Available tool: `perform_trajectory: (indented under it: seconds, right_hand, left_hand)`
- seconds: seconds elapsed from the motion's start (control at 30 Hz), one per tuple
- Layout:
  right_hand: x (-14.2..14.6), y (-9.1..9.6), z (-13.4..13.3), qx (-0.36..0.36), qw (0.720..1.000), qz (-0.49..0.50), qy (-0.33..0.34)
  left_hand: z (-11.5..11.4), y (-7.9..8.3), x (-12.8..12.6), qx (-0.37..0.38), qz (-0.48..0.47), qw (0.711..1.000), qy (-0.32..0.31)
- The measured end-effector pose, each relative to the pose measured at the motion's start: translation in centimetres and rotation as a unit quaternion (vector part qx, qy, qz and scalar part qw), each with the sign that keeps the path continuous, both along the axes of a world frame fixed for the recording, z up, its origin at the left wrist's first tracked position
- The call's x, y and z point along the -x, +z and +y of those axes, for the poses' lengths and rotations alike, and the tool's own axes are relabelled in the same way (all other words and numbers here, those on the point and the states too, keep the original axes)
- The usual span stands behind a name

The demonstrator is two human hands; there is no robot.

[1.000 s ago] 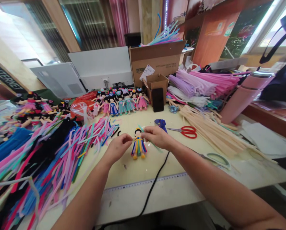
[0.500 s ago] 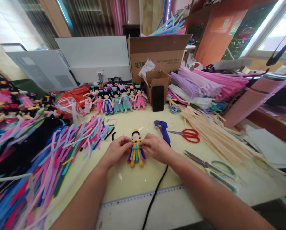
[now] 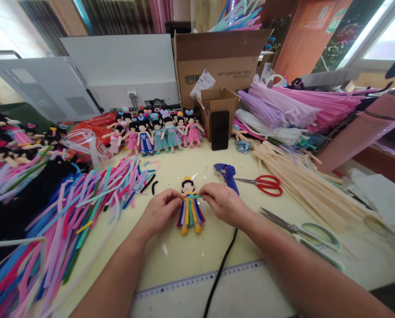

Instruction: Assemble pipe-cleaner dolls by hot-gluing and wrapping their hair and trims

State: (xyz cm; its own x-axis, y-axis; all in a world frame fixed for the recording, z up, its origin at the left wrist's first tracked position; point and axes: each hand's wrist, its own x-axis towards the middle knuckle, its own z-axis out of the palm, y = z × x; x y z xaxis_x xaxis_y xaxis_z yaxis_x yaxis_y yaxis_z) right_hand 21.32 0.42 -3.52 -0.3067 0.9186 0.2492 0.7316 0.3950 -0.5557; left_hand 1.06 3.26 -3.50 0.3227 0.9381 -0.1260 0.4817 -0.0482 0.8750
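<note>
A small pipe-cleaner doll (image 3: 191, 214) with black hair, a yellow crown and a skirt of blue, purple, yellow, teal and red strips lies face up on the table. Across its chest runs a short teal pipe cleaner (image 3: 193, 196). My right hand (image 3: 222, 202) pinches that strip's right end between thumb and fingers. At the other side of the doll, my left hand (image 3: 162, 210) is closed in a pinch at the strip's left end, beside the doll's shoulder. The fingertips partly hide the doll's arms.
A blue glue gun (image 3: 229, 176), red-handled scissors (image 3: 268, 184) and larger green-handled scissors (image 3: 303, 232) lie to the right. Cut pipe cleaners (image 3: 94, 198) are heaped on the left. Finished dolls (image 3: 157, 134) stand behind, near a black phone (image 3: 219, 130). A ruler strip (image 3: 197, 278) crosses the front.
The teal strip has risen from the doll's skirt to its chest, and my right hand has moved slightly right, away from the doll. The camera view has shifted a little.
</note>
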Motion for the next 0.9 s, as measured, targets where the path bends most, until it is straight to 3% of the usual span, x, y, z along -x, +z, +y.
perform_trajectory:
  seconds: [0.2, 0.33, 0.5, 0.63, 0.8, 0.9]
  right_hand:
    - [0.3, 0.3, -0.2, 0.093, 0.995, 0.011, -0.041]
    - [0.5, 0.0, -0.2, 0.102, 0.994, 0.013, -0.038]
    - [0.4, -0.2, -0.1, 0.093, 0.995, 0.024, -0.029]
    - [0.4, -0.2, -0.1, 0.072, 0.996, 0.031, -0.031]
    - [0.6, -0.6, -0.1, 0.055, 0.998, 0.028, -0.033]
    - [0.6, -0.7, -0.1, 0.057, 0.998, 0.025, -0.033]
  left_hand:
    - [0.8, 0.1, 2.1, -0.065, 0.105, 0.991, 0.045]
    - [1.8, 0.2, 4.9, -0.104, 0.217, 0.967, 0.079]
    - [2.7, 0.1, 7.3, -0.128, 0.241, 0.952, 0.138]
    - [3.1, -0.1, 7.2, -0.159, 0.223, 0.947, 0.167]
    - [3.1, -0.6, 5.5, -0.186, 0.187, 0.961, 0.086]
    - [3.2, -0.8, 5.5, -0.193, 0.202, 0.955, 0.098]
